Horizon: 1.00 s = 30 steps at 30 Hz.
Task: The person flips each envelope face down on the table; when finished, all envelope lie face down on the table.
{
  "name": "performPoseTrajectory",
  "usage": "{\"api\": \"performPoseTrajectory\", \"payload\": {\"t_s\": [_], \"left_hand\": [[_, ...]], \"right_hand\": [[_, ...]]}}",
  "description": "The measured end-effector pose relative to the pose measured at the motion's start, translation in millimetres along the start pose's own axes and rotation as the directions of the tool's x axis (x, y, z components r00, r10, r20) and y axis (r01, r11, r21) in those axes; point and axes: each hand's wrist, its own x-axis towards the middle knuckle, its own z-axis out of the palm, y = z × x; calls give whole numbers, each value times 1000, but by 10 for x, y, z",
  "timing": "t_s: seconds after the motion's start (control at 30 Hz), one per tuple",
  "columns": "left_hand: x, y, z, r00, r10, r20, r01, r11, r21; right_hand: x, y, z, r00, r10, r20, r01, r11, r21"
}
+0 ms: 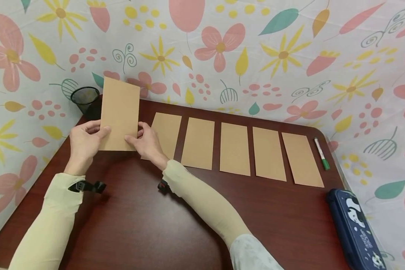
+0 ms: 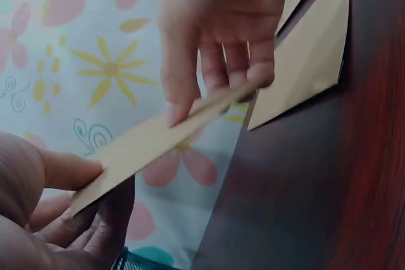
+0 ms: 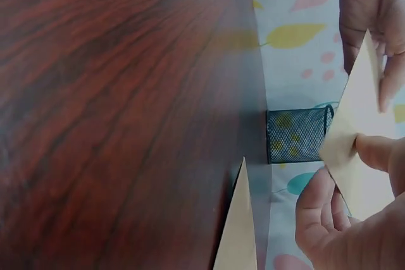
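Note:
Upright above the left part of the table, a flat rectangular brown kraft paper piece (image 1: 119,112) is held between both hands. The left hand (image 1: 86,142) pinches its left edge near the bottom, thumb on the near face and fingers behind. On the lower right edge, the right hand (image 1: 146,144) grips it the same way. From the left wrist, the kraft paper piece (image 2: 145,147) shows nearly edge-on between the two hands. Just behind the right hand lies another brown paper piece (image 1: 168,129), partly covered by that hand.
Several matching brown paper pieces (image 1: 234,150) lie in a row along the back of the dark red table (image 1: 148,228). A green-capped marker (image 1: 321,153) and a navy pencil case (image 1: 356,228) are at the right. A black mesh cup (image 1: 85,98) stands at the back left, before a flowered curtain (image 1: 219,82).

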Motion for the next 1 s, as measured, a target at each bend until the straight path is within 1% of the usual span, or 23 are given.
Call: {"api": "performPoseTrajectory", "payload": {"t_s": [0.07,0.13,0.17,0.23,0.3,0.37,0.43,0.5,0.57,0.67,0.77,0.83,1.0], "left_hand": [[29,-41,-14,1000,27,8,-27,999,39],[55,-88,-30,997,72,10,-73,989,125],[65,-112,-36,995,104,14,-105,979,177],[80,-153,-45,988,149,37,-154,946,284],[96,-184,-47,984,157,83,-176,913,367],[118,-211,-47,979,150,136,-194,885,423],[151,-235,-48,977,125,175,-194,864,465],[192,-262,-46,975,111,193,-194,849,491],[239,-288,-44,975,90,205,-183,849,496],[312,-337,-25,974,60,216,-163,854,494],[374,-389,-13,973,32,230,-146,852,502],[401,-423,-6,971,15,237,-137,850,509],[435,-485,0,969,-9,246,-125,845,520]], "right_hand": [[3,0,7,1000,4,0,-4,1000,-28],[6,0,20,1000,11,7,-11,998,-55],[7,2,27,1000,16,11,-16,998,-65],[25,17,50,999,34,17,-32,995,-98],[81,67,98,998,57,22,-54,988,-147],[190,166,198,997,80,8,-76,974,-214],[303,267,307,995,99,-3,-96,956,-279],[336,277,337,994,111,1,-105,944,-311],[305,227,323,993,118,16,-107,941,-320],[199,75,225,990,128,54,-106,948,-301],[257,109,281,990,126,63,-100,942,-319],[344,178,353,990,121,68,-90,934,-346],[572,404,557,995,76,59,-42,898,-437]]}}
